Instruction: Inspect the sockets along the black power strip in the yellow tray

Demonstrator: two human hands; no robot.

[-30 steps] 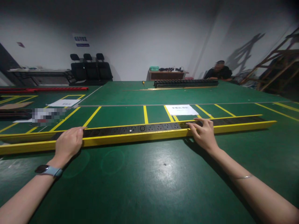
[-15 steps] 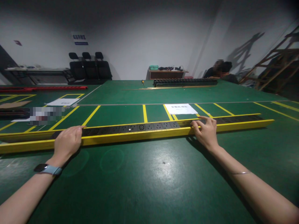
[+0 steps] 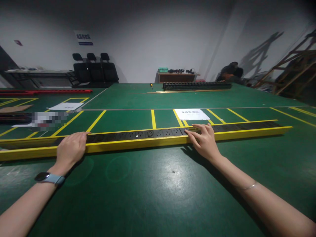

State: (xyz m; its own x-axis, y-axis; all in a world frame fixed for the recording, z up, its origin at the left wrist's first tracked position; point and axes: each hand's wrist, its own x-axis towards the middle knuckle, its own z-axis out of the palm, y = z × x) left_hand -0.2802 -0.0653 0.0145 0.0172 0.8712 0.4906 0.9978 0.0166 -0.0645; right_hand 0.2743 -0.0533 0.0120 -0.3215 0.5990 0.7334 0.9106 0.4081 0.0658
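A long yellow channel [image 3: 138,144] lies across the green table, with a row of black socket modules [image 3: 159,133] inside it. At its left part, my left hand [image 3: 72,148] grips the channel, fingers wrapped over the near wall. Further right, my right hand [image 3: 203,140] is over the channel with its fingers apart, the index fingertip at the right end of the socket row. Between that row and more black modules [image 3: 242,126] on the right there is a gap, partly hidden by my right hand.
Beyond the channel lie a white paper sign [image 3: 192,114] and yellow tape lines on the green table [image 3: 128,98]. Black strips [image 3: 197,86] and a screwdriver [image 3: 151,86] are at the far edge. People [image 3: 229,73] are behind, at right.
My right hand has moved left along the channel, to the end of the socket row. My left hand stays on the channel in nearly the same place.
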